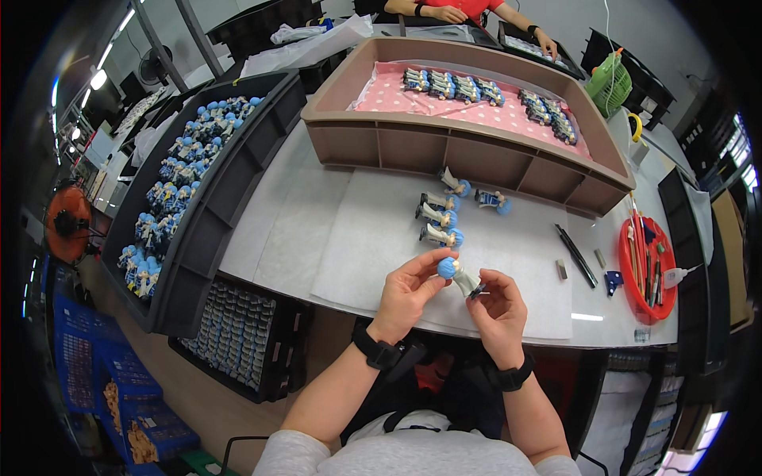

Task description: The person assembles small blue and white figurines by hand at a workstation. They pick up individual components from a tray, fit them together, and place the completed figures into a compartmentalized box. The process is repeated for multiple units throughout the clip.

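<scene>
Between my two hands, near the table's front edge, is a small figurine (464, 278) with blue hair, a pale body and dark feet. My left hand (413, 292) pinches it by the head. At the feet end, the fingers of my right hand (498, 308) close on it. Several like figurines lie on the white sheet just beyond my hands, among them one figurine (442, 236) closest to me and another figurine (494, 201) to the right with more blue showing.
A brown tray (381, 147) with pink dotted lining holds rows of figurines at the back. To the left, a dark crate (208, 208) is heaped with more. On the right lie a black pen (577, 255) and a red basket (669, 297) of tools. A person in red (468, 8) works opposite.
</scene>
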Demonstrator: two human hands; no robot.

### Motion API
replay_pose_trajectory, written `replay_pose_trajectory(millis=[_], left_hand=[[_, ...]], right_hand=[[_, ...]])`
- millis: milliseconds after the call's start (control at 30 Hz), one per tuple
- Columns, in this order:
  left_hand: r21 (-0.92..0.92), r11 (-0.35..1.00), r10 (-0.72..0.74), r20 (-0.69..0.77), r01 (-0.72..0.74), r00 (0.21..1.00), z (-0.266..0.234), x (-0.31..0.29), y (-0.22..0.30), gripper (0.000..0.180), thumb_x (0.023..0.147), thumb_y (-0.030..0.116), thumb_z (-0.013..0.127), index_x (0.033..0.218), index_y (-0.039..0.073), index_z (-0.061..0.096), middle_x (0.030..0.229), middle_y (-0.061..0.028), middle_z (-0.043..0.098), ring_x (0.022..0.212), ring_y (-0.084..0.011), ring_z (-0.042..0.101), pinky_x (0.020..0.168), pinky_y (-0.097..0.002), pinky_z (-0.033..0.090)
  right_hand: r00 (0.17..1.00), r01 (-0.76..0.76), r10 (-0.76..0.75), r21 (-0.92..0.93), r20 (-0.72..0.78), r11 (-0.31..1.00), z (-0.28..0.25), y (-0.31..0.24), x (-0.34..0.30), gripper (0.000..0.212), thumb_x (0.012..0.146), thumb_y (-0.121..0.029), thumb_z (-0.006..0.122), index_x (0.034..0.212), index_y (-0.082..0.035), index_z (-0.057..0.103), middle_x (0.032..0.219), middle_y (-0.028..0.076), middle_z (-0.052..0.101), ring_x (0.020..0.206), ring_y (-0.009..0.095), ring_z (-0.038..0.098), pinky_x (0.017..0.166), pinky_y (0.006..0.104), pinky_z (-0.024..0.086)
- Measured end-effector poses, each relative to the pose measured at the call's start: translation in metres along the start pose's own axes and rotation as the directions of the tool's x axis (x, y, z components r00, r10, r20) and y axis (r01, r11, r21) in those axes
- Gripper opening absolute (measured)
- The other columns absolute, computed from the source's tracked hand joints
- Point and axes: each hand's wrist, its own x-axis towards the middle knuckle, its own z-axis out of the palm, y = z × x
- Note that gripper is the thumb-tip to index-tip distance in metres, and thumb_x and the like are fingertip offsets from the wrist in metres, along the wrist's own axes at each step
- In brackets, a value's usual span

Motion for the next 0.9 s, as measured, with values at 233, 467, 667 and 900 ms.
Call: replay_pose_trajectory(millis=[233,467,667,900], left_hand=[[0.128,0.990,-0.063,-0.033,0.067,0.997,0.0048,0.0004,-0.0041,0.031,0.088,0.000,0.045,0.119,0.001,0.049,0.110,-0.0089,0.056,0.096,-0.0133,0.054,0.083,-0.0264,0.047],[0.195,0.980,-0.051,-0.008,0.051,0.999,0.0068,0.0016,-0.0089,0.030,0.088,0.003,0.045,0.118,-0.001,0.049,0.097,-0.0078,0.060,0.083,-0.0116,0.059,0.076,-0.0227,0.048],[0.143,0.989,-0.048,-0.020,0.050,0.999,0.0069,-0.0005,-0.0066,0.031,0.087,0.000,0.046,0.118,-0.001,0.049,0.106,-0.0080,0.056,0.091,-0.0122,0.056,0.080,-0.0248,0.047],[0.114,0.992,0.065,-0.064,-0.058,0.996,0.0026,-0.0038,-0.0005,0.036,0.080,-0.009,0.050,0.115,0.000,0.051,0.116,-0.0087,0.052,0.101,-0.0144,0.052,0.088,-0.0274,0.043]], right_hand=[[1.000,-0.004,0.002,0.054,0.024,0.999,0.0008,-0.0038,-0.0010,0.028,0.077,0.003,0.060,0.104,0.000,0.051,0.090,0.004,0.054,0.081,0.009,0.052,0.071,0.0214,0.044],[1.000,0.002,-0.004,0.087,0.026,0.996,0.0000,-0.0065,-0.0008,0.026,0.079,0.000,0.061,0.103,0.000,0.051,0.087,0.002,0.054,0.079,0.008,0.052,0.069,0.0202,0.043],[0.999,-0.007,0.005,0.066,0.035,0.998,-0.0007,-0.0064,-0.0021,0.023,0.083,-0.002,0.055,0.105,0.001,0.049,0.088,0.004,0.053,0.079,0.010,0.053,0.069,0.0218,0.044],[0.998,-0.062,0.065,0.199,-0.009,0.978,0.0034,-0.0081,-0.0002,0.027,0.089,-0.010,0.044,0.113,0.001,0.043,0.092,0.008,0.051,0.079,0.013,0.053,0.068,0.0237,0.044]])
